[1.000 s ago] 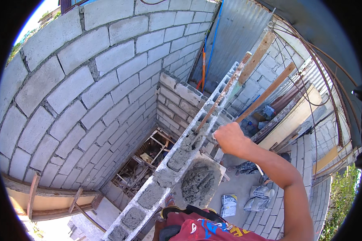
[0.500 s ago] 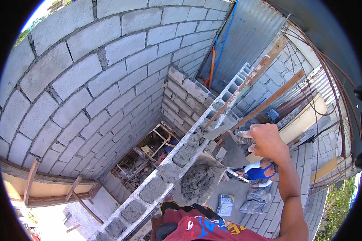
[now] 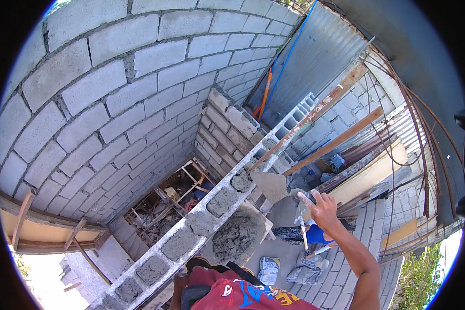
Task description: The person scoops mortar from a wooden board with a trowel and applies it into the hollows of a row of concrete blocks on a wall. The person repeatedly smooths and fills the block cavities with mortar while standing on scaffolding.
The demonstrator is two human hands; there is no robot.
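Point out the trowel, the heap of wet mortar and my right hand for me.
trowel [image 3: 270, 185]: head view, on the flat grey blade.
mortar heap [image 3: 236, 238]: head view, on the middle of the dark wet pile.
right hand [image 3: 323, 209]: head view, on the back of the hand gripping the trowel handle.

Harsh daylight, sharp focus, edges bent by fisheye.

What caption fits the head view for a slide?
Right hand holds a trowel beside the block wall top, above a mortar pile.
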